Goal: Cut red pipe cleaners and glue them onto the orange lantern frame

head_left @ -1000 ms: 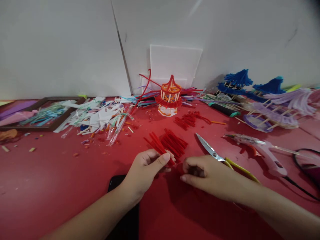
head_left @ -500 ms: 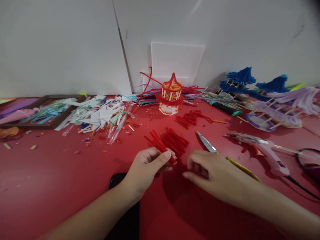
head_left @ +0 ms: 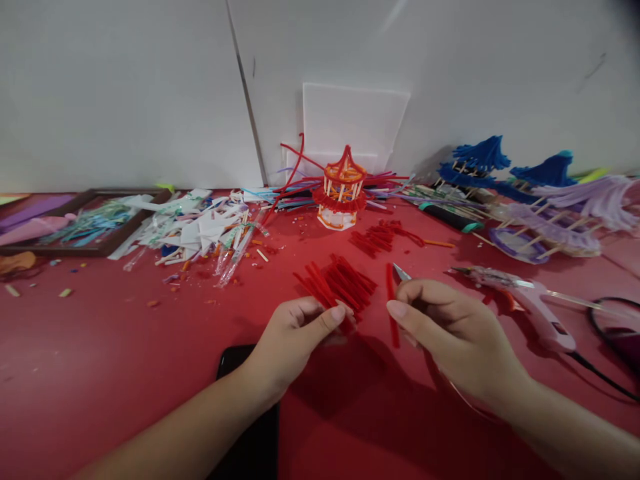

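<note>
Several short red pipe cleaner pieces (head_left: 320, 285) are pinched between the thumb and fingers of my left hand (head_left: 305, 333), fanning out toward the back. My right hand (head_left: 445, 327) holds a single red pipe cleaner piece (head_left: 391, 293) nearly upright at its fingertips. Just behind my left hand lies a pile of cut red pipe cleaner pieces (head_left: 353, 280). The scissors' blade tip (head_left: 400, 272) shows beside my right hand, which hides most of the rest. Farther back stands a small red and orange pavilion model (head_left: 345, 187) with stick posts and a white base.
A pink glue gun (head_left: 540, 307) with its cord lies at right. Blue (head_left: 483, 160) and lilac pavilion models (head_left: 555, 220) sit behind it. White scraps (head_left: 205, 227) and a brown frame (head_left: 110, 247) lie at left. A black phone (head_left: 250, 427) is under my left forearm.
My right hand has turned and moved slightly right, and now has one red pipe cleaner piece at its fingertips. My left hand keeps its bundle nearly in place.
</note>
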A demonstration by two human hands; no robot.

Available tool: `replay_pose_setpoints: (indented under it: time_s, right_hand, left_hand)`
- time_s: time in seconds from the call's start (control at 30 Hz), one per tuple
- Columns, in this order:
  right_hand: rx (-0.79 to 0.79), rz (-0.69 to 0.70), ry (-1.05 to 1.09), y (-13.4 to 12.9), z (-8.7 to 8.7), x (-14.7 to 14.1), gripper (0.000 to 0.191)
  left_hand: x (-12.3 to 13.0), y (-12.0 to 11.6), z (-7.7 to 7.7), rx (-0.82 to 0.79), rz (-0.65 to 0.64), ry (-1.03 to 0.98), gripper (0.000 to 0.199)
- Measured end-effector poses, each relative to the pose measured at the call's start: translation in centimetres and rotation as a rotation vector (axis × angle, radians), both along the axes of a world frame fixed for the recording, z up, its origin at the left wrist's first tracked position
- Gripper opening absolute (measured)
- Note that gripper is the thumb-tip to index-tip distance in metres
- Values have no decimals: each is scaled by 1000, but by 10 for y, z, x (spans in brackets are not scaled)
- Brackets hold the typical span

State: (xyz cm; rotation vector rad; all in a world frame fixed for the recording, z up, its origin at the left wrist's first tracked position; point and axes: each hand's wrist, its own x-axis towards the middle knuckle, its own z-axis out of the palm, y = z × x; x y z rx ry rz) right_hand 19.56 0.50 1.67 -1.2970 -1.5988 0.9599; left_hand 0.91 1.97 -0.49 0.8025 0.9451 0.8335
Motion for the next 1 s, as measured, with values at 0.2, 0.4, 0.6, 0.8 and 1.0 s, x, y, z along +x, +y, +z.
replay_pose_setpoints:
  time_s: [0.2, 0.4, 0.6, 0.8, 1.0]
  right_hand:
    - [-75, 82, 81, -9, -9, -13, 15]
    - [-157, 114, 123, -12, -15, -19, 19]
    - [-163, 144, 109, -12, -17, -17, 20]
    - [-146, 171, 113, -12, -18, -18, 18]
    - [-136, 192, 137, -10, -17, -19, 18]
  left_hand:
    - [0, -2, 1, -10, -170, 52, 35]
    - [-2, -3, 3, 11, -247, 84, 37]
    - [-2, -3, 3, 36, -267, 74, 37]
    - [-2, -2, 2, 46, -294, 56, 37]
    - [-1, -4, 0, 88, -293, 66, 38]
